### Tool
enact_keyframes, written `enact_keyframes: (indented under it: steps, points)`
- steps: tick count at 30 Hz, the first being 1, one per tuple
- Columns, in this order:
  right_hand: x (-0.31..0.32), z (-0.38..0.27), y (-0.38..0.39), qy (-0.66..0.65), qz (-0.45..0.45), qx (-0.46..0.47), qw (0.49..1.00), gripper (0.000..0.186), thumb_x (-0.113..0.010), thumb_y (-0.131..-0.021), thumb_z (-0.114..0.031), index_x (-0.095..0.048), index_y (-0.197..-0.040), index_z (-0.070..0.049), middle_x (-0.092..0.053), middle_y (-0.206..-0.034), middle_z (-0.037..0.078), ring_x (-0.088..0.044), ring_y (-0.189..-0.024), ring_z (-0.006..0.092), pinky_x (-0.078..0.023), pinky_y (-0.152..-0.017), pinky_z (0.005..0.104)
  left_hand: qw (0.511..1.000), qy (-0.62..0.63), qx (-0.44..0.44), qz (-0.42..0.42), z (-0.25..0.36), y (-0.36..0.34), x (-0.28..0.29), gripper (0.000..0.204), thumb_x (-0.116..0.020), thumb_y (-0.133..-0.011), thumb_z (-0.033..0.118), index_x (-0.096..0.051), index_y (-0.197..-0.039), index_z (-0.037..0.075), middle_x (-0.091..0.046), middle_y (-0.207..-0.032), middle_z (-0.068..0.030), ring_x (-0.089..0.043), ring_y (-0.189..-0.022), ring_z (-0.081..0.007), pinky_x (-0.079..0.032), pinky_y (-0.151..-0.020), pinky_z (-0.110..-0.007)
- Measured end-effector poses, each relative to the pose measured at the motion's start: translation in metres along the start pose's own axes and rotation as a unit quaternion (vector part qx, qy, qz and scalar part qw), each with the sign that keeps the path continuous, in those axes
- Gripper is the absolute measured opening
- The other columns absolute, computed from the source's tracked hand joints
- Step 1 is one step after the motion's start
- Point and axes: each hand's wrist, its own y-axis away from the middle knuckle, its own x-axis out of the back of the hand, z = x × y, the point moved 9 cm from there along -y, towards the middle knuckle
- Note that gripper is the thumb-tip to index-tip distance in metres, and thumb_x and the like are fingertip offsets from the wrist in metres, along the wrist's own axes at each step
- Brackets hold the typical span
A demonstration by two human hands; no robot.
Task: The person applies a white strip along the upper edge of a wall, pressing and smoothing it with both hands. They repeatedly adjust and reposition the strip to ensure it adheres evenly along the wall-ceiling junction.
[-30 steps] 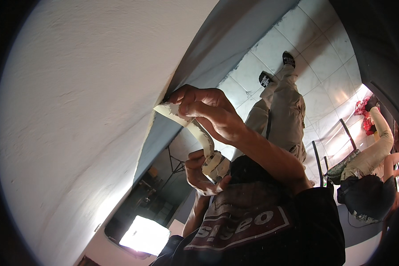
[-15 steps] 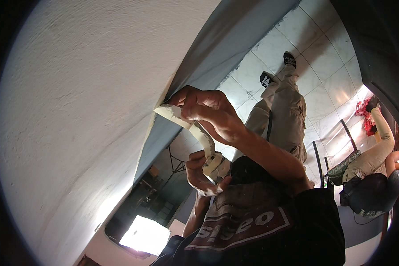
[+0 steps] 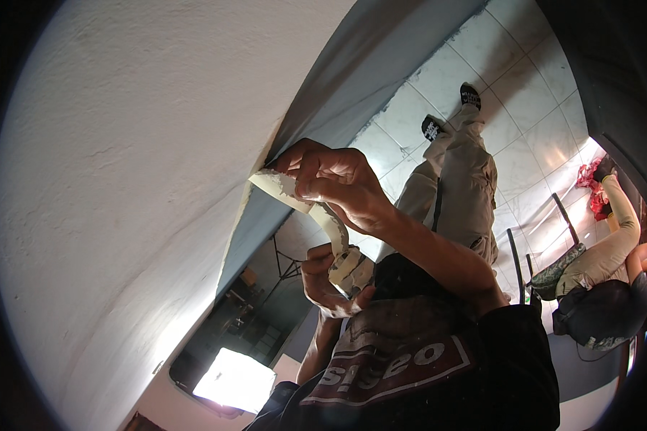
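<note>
My right hand (image 3: 341,183) is closed at the edge where the pale wall (image 3: 136,144) meets a grey wall surface (image 3: 381,50). Its thumb and fingers pinch a strip of cream masking tape (image 3: 273,185) with ragged grey-white flakes on it. One end of the strip meets the wall edge. From there the tape curls down to my left hand (image 3: 331,284), which is closed around a crumpled wad of the same tape (image 3: 351,271), smeared with grey. Fingertips of my right hand are partly hidden behind the strip.
A tiled floor (image 3: 510,115) lies below, under my legs and dark shoes. At the right a co-worker (image 3: 600,309) in a dark cap bends low beside thin dark poles (image 3: 515,262), near a red cloth (image 3: 593,187). A bright lit panel (image 3: 235,381) shows at the lower left.
My right hand's fingers have shifted slightly on the tape strip. My left hand keeps its hold on the wad. The co-worker's head has moved a little.
</note>
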Motion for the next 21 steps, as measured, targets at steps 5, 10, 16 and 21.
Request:
enact_keyframes:
  steps: [5,10,16,21]
  points:
    - [0.0012,0.0015,0.0005,-0.006,0.001,0.003,1.000,0.005,-0.072,-0.093,-0.004,-0.075,-0.088,-0.005,-0.068,-0.119,0.009,-0.064,-0.117,0.0190,-0.053,-0.101,0.0414,1.000,0.009,-0.002,0.002,-0.0008,0.0002,-0.0001,0.085,-0.096,-0.071,0.047,-0.044,-0.118,-0.001,-0.059,-0.118,-0.0220,-0.071,-0.105,-0.0303,-0.058,-0.092,-0.042]
    - [0.0000,0.0005,0.0004,-0.023,-0.005,-0.001,1.000,0.008,-0.071,-0.094,-0.006,-0.074,-0.087,-0.005,-0.068,-0.120,0.009,-0.063,-0.118,0.0194,-0.052,-0.103,0.0417,1.000,0.002,-0.001,-0.008,0.0007,-0.0011,0.0003,0.085,-0.097,-0.070,0.046,-0.045,-0.118,-0.001,-0.059,-0.118,-0.0222,-0.070,-0.106,-0.0305,-0.058,-0.093,-0.042]
    - [0.0027,0.0040,-0.0003,-0.029,-0.007,-0.004,1.000,0.012,-0.069,-0.097,-0.007,-0.074,-0.086,-0.005,-0.068,-0.120,0.008,-0.064,-0.114,0.0179,-0.052,-0.100,0.0402,1.000,0.005,-0.004,-0.010,-0.0006,0.0014,0.0009,0.082,-0.096,-0.072,0.044,-0.045,-0.118,-0.001,-0.059,-0.118,-0.0220,-0.071,-0.106,-0.0328,-0.059,-0.093,-0.044]
    - [0.0041,-0.0004,0.0004,-0.035,-0.009,-0.019,0.999,0.014,-0.066,-0.099,-0.009,-0.074,-0.088,-0.004,-0.071,-0.115,0.007,-0.066,-0.102,0.0158,-0.053,-0.095,0.0360,1.000,0.024,-0.014,-0.013,0.0026,0.0003,-0.0039,0.079,-0.094,-0.075,0.040,-0.043,-0.119,-0.001,-0.059,-0.119,-0.0216,-0.072,-0.106,-0.0360,-0.060,-0.093,-0.047]
